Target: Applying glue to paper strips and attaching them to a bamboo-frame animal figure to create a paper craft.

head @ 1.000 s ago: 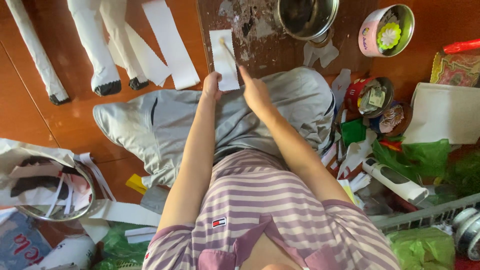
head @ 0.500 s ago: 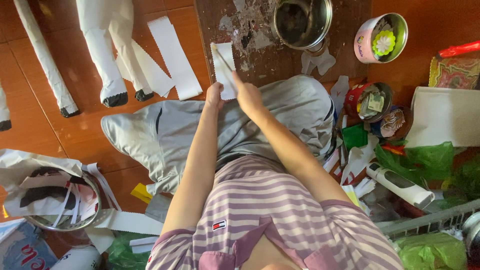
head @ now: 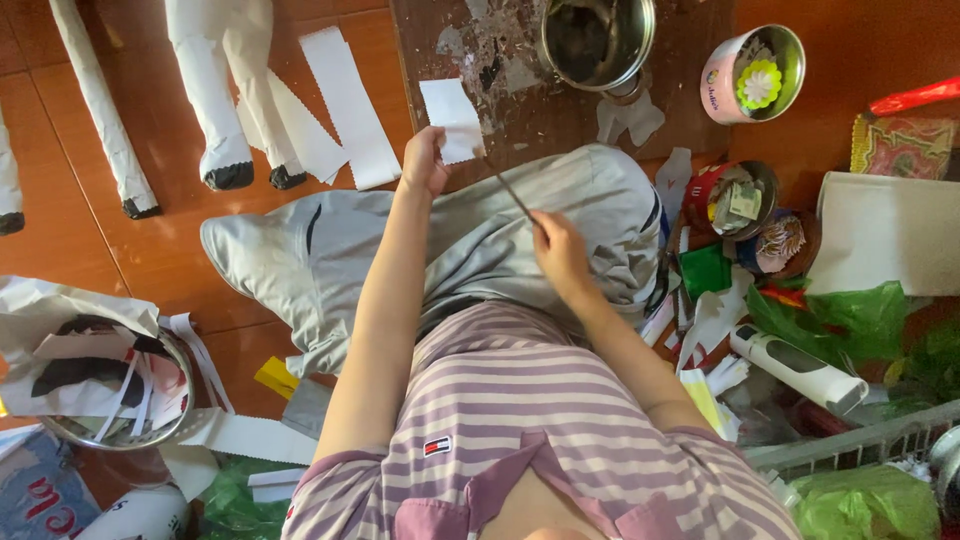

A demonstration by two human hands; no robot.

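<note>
Matt white paper slip [head: 452,118], glossy wooden floor [head: 150,255]

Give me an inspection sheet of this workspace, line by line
Surface: orange tiled floor; stained wooden board.
Job's things: white paper piece, thin stick.
Clutter: steel pot, pink tin, bowl of scraps, paper strips, green bags.
Grippers: left hand pinches the paper piece; right hand holds the stick.
Cables: nothing seen.
Surroundings: paper-wrapped tubes, wire basket.
</note>
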